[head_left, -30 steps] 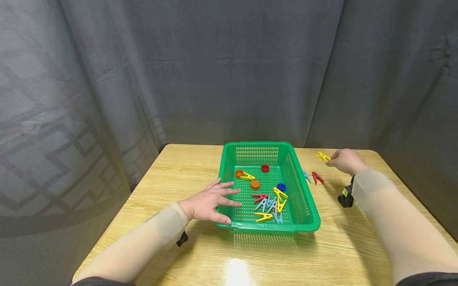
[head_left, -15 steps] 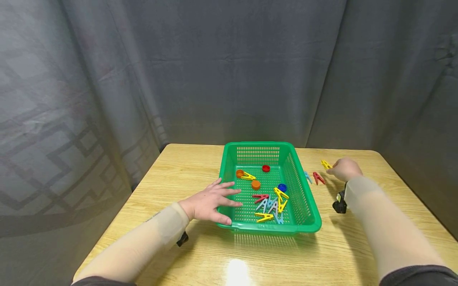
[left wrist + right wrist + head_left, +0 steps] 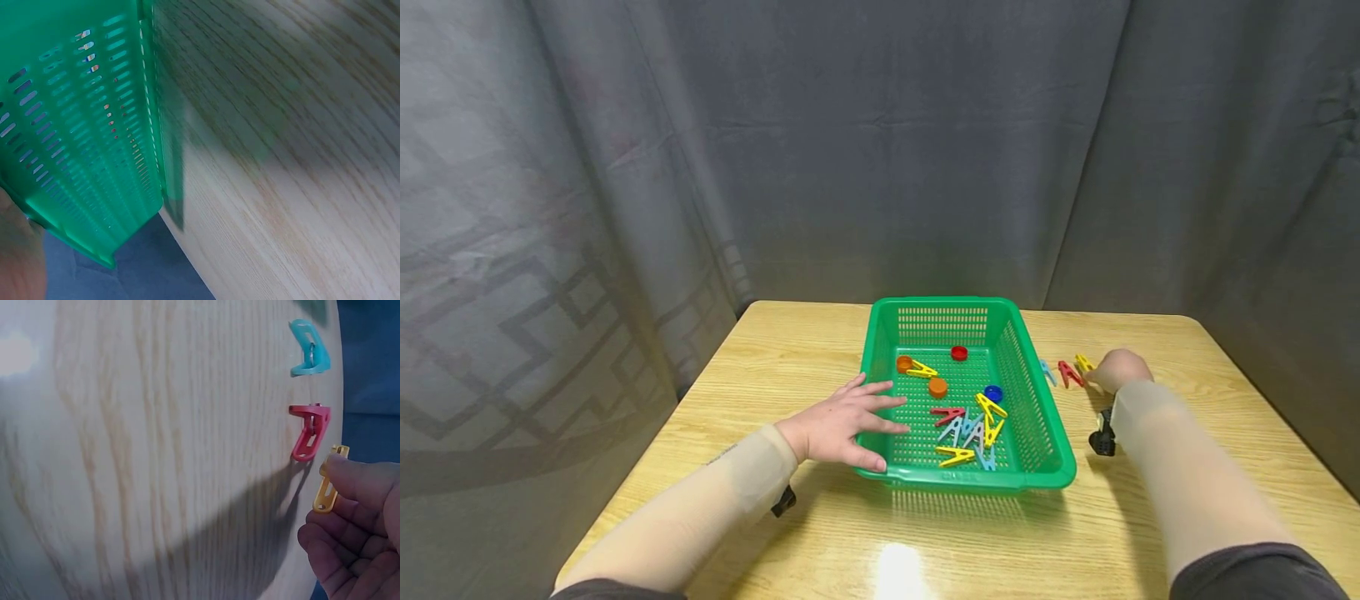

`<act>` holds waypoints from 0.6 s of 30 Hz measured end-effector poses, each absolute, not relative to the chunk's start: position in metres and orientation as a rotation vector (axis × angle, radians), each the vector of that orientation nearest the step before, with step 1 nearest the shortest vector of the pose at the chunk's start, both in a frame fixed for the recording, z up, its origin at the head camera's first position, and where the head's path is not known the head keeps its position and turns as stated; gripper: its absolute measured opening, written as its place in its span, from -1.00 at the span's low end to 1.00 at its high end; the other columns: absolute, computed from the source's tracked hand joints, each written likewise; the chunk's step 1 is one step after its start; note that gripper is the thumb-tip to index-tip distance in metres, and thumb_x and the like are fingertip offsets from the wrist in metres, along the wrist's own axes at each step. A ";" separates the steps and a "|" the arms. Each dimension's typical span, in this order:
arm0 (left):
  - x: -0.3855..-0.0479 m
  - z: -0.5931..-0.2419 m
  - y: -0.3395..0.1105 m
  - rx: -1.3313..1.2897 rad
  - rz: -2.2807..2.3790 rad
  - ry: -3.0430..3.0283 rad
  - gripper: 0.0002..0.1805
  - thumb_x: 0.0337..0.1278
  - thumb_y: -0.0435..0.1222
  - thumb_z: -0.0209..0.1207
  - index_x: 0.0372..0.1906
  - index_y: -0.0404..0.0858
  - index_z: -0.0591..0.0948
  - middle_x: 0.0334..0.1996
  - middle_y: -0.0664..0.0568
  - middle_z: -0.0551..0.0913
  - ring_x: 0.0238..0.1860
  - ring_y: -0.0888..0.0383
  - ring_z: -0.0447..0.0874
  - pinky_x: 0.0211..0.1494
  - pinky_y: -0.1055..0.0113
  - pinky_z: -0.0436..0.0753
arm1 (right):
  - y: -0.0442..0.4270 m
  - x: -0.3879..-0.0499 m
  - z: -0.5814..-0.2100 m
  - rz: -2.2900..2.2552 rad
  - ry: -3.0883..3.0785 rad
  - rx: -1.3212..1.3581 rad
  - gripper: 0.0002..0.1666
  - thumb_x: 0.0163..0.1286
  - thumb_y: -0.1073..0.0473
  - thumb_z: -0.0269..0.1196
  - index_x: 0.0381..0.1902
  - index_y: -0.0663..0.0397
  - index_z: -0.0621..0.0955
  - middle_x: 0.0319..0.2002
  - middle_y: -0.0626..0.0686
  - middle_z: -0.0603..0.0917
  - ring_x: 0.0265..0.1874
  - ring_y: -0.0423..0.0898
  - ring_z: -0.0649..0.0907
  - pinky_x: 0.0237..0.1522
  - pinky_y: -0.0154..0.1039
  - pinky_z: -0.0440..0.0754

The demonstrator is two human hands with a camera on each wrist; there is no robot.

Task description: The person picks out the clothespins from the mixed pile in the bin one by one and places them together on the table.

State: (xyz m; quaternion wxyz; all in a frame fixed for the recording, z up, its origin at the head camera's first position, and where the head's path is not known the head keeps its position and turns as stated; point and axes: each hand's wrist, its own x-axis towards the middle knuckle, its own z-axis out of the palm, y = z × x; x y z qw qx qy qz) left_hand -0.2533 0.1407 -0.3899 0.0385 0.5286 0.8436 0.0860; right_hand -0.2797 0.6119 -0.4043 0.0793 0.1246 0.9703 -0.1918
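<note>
My right hand [image 3: 1122, 371] pinches a yellow clothespin [image 3: 325, 490] between thumb and fingers, low over the right part of the table. Beside it lies a red clothespin [image 3: 309, 431], with a light blue clothespin [image 3: 310, 350] further along, close to the basket's right side in the head view. Fingers spread, my left hand [image 3: 846, 422] rests at the left rim of the green basket [image 3: 1043, 400]. Inside the basket are several clothespins in yellow, red, blue and grey, such as a yellow one [image 3: 956, 456].
Bottle caps also lie in the basket: a red one [image 3: 958, 353], a blue one [image 3: 993, 393] and orange ones [image 3: 937, 387]. The wooden table [image 3: 790, 342] ends at a grey curtain [image 3: 880, 167] behind and on both sides.
My right hand has come down and nearer with the yellow clothespin, ending beside the red one. The left hand keeps its place at the basket.
</note>
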 end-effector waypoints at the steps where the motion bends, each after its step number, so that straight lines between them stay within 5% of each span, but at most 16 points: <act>1: -0.253 -0.390 0.141 1.619 0.263 2.588 -0.37 0.09 0.23 0.12 0.25 0.08 0.55 0.44 0.09 0.24 0.51 0.05 -0.13 0.46 -0.12 -0.24 | 0.611 -0.280 -0.405 -0.590 2.896 0.384 -0.58 0.32 0.02 0.20 -0.42 0.36 0.62 -0.45 0.19 0.58 -0.46 0.04 0.50 -0.40 -0.11 0.52; 18: -0.253 -0.391 0.140 1.626 0.283 2.586 -0.36 0.08 0.23 0.12 0.25 0.07 0.55 0.43 0.09 0.26 0.51 0.06 -0.12 0.46 -0.12 -0.23 | 0.612 -0.289 -0.419 -0.652 2.840 0.482 -0.49 0.31 -0.02 0.27 -0.30 0.46 0.61 -0.32 0.30 0.58 -0.40 0.09 0.49 -0.34 -0.08 0.56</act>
